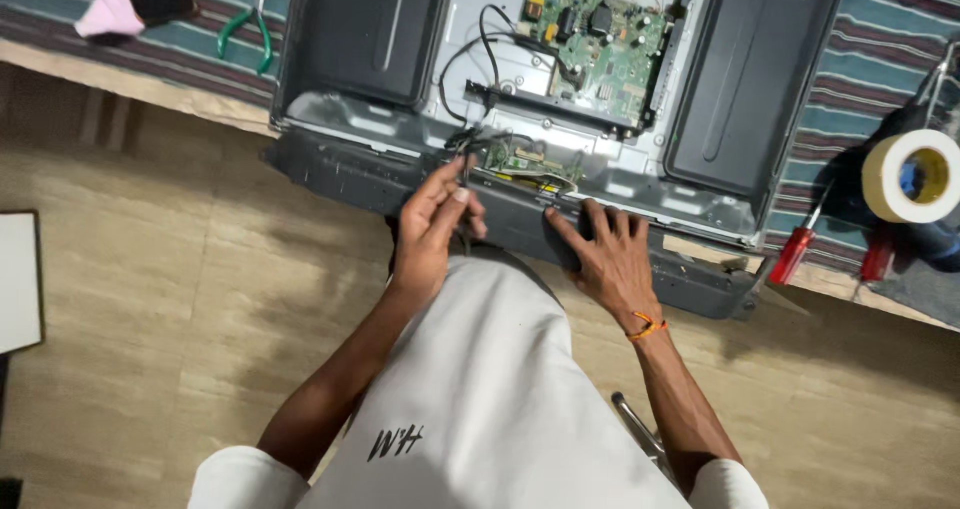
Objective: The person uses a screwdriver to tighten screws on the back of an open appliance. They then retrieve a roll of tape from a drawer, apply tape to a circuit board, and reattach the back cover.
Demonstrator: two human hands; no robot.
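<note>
At the near edge of the surface point(150, 87), my right hand point(608, 254) lies flat, fingers released, on the opened television's dark frame point(520, 219), my left hand point(432, 224) pinches black wires point(462, 149) beside a small green board point(525, 159), the main circuit board point(595, 44) beyond.

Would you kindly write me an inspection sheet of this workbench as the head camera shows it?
Surface: striped cloth over a wooden bench.
Job's things: opened flat-screen set, back up, green circuit board exposed; small board at its near edge.
Clutter: green-handled pliers, red screwdriver, tape roll.
Grippers: left hand pinches something thin and dark at the frame edge; right hand rests flat on the lower bezel.
Cables: black wires loop from board to near edge.
Surroundings: beige tiled floor.
</note>
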